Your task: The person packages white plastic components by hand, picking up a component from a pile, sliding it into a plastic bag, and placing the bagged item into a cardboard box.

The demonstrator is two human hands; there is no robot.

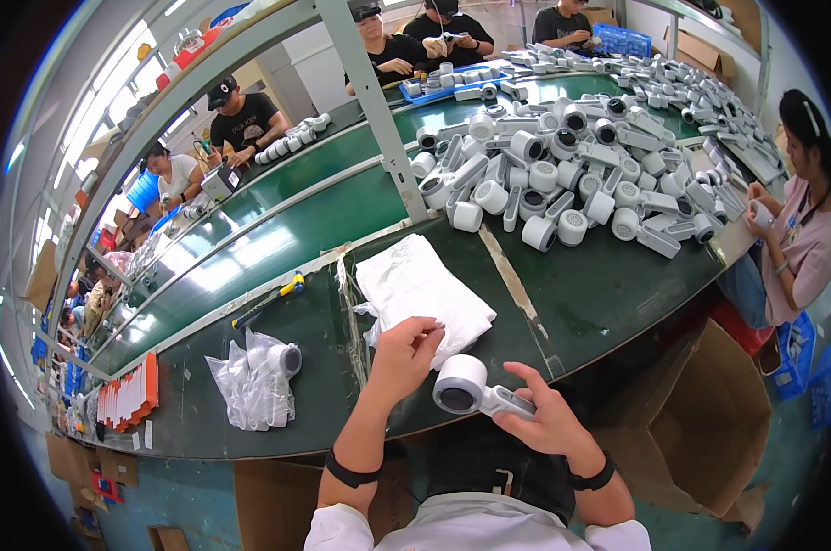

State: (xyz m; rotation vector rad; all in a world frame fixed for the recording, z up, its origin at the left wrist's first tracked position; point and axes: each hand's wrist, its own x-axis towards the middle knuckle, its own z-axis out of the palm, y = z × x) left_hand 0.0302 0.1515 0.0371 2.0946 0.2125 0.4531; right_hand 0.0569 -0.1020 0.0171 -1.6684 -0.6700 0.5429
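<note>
A white handheld fan with a dark grey ring round its head is in my right hand. The fingers wrap its handle, and the index finger sticks out. My left hand is pinched at the near edge of a stack of white plastic bags; the fingertips partly hide the bag edge between them. To the left on the green worktop lies a clear bag with a fan inside. Beyond it rests a yellow and black screwdriver-like tool.
A large heap of similar fans covers the worktop's far right. Orange and white boxes stand at its left end. An open cardboard box is on the floor at right. A metal post rises behind the bags. Co-workers sit around the line.
</note>
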